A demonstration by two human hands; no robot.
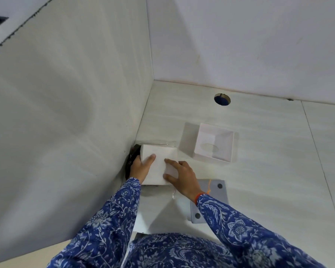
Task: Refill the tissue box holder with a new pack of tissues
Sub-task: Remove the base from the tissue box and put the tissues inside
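Note:
A white pack of tissues (159, 157) in clear plastic wrap lies on the white desk near the left wall. My left hand (141, 167) holds its left edge, with the fingers lying on top. My right hand (182, 177) grips the right side, thumb at the near edge and fingers on top. The square white tissue box holder (214, 144) stands upside down to the right of the pack. Its inside is bare, and the oval slot shows at the bottom. Both sleeves are blue with a floral print.
A grey base plate (215, 198) with round feet lies under my right wrist. A dark object (132, 159) sits between the pack and the left wall panel (66, 113). A round cable hole (222, 99) opens near the back wall.

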